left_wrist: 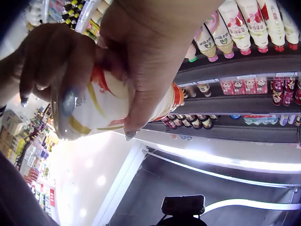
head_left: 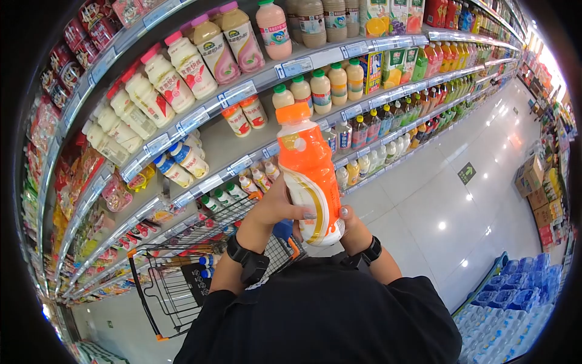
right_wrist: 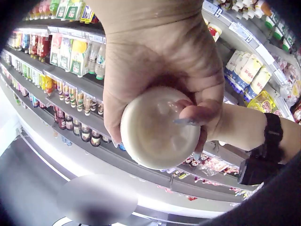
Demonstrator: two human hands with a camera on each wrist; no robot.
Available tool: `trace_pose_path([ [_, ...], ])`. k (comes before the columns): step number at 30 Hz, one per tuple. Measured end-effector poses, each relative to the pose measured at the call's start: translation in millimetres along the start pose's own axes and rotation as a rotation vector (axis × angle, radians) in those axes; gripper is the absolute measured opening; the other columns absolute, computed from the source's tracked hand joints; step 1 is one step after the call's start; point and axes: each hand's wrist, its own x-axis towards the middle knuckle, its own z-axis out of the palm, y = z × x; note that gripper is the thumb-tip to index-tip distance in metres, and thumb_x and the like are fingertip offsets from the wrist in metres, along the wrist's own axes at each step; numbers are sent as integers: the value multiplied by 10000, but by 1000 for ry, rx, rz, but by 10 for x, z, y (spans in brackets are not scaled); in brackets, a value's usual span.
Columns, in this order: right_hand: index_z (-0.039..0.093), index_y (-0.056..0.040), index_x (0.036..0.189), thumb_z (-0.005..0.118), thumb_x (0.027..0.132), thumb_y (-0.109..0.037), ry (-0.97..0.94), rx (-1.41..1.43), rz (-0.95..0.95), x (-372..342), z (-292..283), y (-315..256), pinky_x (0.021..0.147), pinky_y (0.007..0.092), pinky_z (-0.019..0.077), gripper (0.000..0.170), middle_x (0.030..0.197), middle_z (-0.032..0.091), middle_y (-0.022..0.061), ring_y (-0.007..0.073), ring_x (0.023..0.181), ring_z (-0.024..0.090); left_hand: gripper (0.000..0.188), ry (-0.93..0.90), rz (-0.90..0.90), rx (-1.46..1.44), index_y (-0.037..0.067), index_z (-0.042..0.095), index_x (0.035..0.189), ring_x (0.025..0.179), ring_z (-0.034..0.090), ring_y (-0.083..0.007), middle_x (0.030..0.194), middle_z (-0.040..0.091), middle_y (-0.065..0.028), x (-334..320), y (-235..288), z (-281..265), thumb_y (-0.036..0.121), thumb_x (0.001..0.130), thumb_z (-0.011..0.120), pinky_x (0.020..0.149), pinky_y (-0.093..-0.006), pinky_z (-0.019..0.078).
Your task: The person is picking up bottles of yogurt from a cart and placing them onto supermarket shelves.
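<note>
An orange and white plastic drink bottle [head_left: 315,176] with an orange cap is held tilted in front of the chest. My left hand [head_left: 273,209] grips its lower half from the left, the thumb lying across the label. From the right, my right hand [head_left: 353,229] holds the bottle near its base. In the left wrist view, the left thumb and the right hand's fingers [left_wrist: 70,96] lie on the white lower label. The right wrist view looks at the bottle's round white bottom [right_wrist: 160,136], with the right hand [right_wrist: 162,61] wrapped behind it.
Shelves of bottled drinks [head_left: 303,60] curve along the left and front. Beside the left arm stands a black wire shopping cart [head_left: 173,285] with orange corners. Shrink-wrapped water packs [head_left: 509,309] are stacked at the lower right. Tiled floor [head_left: 418,212] runs down the aisle.
</note>
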Motion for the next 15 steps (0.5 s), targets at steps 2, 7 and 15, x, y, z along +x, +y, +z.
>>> trace_pose_path([
  [2,390,32,1235,728,650,-417,25,-6,-11,-33,-16,0,812,403,505,811,1090,552,188,294,947,592,809,5,-2,-16,5,371,1250,1039,541,-197,1128,542,-95,5,-62,-6,187,575,778,888,-326,440],
  [7,380,18,1253,724,669,-356,133,-99,26,-131,15,-95,871,376,470,774,1130,546,160,246,1011,568,758,-45,6,-88,2,369,1254,1044,538,-196,1146,532,-99,78,-74,100,263,649,742,889,-325,436],
  [15,526,21,1086,704,716,-247,842,-1147,-52,-43,272,-297,738,307,469,490,951,609,103,164,861,595,506,437,-178,456,-7,384,1237,1079,494,-164,1196,502,-120,81,-196,85,262,859,587,899,-309,403],
])
